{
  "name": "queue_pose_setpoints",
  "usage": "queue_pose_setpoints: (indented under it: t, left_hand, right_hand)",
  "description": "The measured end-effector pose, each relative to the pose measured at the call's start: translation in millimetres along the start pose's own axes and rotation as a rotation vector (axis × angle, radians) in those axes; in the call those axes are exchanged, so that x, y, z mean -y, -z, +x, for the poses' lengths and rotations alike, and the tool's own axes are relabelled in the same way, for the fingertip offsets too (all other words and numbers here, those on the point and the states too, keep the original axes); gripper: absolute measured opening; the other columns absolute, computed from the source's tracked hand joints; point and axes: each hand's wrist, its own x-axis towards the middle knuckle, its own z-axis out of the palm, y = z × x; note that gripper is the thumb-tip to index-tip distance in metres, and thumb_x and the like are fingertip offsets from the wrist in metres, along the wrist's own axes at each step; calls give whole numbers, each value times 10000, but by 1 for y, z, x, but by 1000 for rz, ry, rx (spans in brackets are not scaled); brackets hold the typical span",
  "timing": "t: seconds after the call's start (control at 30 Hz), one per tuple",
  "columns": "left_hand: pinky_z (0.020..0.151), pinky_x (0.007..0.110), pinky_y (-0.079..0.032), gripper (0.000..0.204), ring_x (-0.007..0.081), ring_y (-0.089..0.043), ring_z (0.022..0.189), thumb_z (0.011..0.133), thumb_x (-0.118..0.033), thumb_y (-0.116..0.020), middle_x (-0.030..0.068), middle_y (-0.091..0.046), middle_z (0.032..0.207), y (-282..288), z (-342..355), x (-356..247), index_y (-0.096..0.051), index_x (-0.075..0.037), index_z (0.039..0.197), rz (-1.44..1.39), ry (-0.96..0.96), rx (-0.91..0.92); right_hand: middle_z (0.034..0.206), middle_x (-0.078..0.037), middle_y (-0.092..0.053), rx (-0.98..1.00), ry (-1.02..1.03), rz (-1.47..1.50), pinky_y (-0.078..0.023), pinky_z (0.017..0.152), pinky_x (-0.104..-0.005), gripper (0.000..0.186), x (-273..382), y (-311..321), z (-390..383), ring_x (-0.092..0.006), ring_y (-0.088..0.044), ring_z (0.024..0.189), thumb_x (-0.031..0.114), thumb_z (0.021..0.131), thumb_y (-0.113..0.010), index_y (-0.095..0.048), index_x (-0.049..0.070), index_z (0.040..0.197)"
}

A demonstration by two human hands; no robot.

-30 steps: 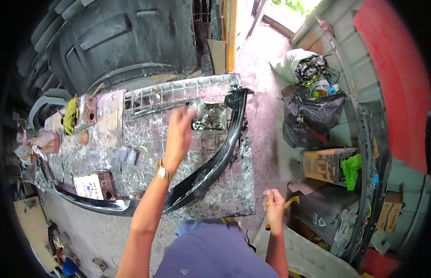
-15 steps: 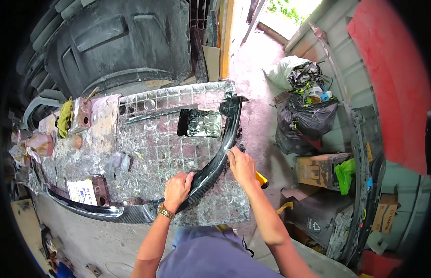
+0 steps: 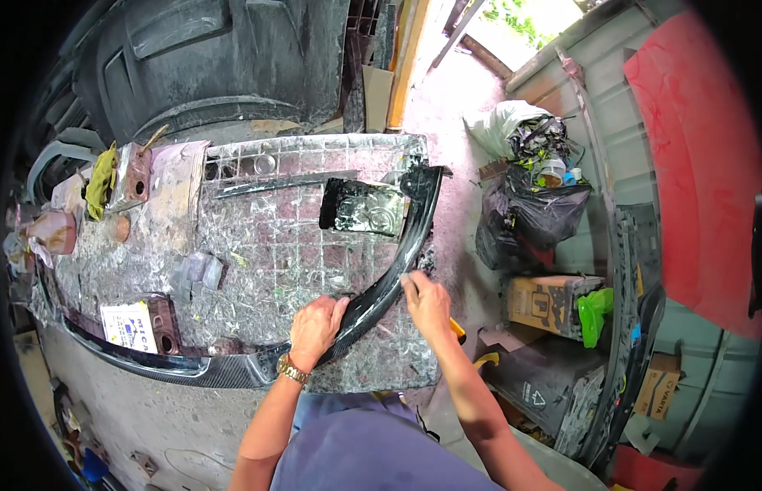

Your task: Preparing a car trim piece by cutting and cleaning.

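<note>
A long, curved, glossy black carbon-fibre car bumper lip [image 3: 373, 304] lies along the near and right edges of a paint-spattered worktable [image 3: 266, 270]. My left hand [image 3: 315, 329], with a gold watch on its wrist, is closed over the lip near the bend, thumb along its top. My right hand [image 3: 428, 308] is at the lip's outer edge, fingers curled in and thumb tip against or very near the edge. Anything inside those fingers is hidden. Beyond the hands, a black-smeared metal tray [image 3: 366, 209] sits by the lip's upright end.
A long dark strip [image 3: 283, 184] lies at the table's back. To the left are a yellow-green cloth [image 3: 101, 184], a box-shaped block [image 3: 132, 176] and a printed white card [image 3: 129, 327]. Black rubbish bags [image 3: 532, 217] and a cardboard box [image 3: 549, 303] stand right of the table.
The view has shifted slightly. My right hand has moved a little nearer along the lip's outer edge. My left hand keeps its place on the lip.
</note>
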Motion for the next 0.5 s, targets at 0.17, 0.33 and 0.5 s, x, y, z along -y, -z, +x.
queue_pose_setpoints:
  t: [0.17,0.33,0.5]
  left_hand:
    - [633,505,-509,443,414,-640,701,1020,-354,-567,195,-646,780,2,1,-1,-631,-27,728,-13,-32,-9]
    - [626,500,-507,433,411,-638,700,1016,-345,-577,190,-643,782,4,2,-5,-628,-27,726,-14,-27,-5]
    - [628,512,-493,427,424,-623,694,1010,-351,-584,191,-626,782,-1,-1,0,-626,-22,741,-28,-27,-15]
  right_hand:
    - [721,-238,-650,-43,-6,-29,-496,613,-545,265,0,1,8,-472,-640,710,313,996,-616,-630,67,900]
    - [755,-220,-672,152,11,27,-517,633,-531,246,7,-14,-34,-455,-661,724,309,981,-636,-642,71,918]
    - [775,-242,-665,-35,-8,-36,-505,634,-551,268,-8,8,29,-466,-658,744,312,997,-610,-611,61,903]
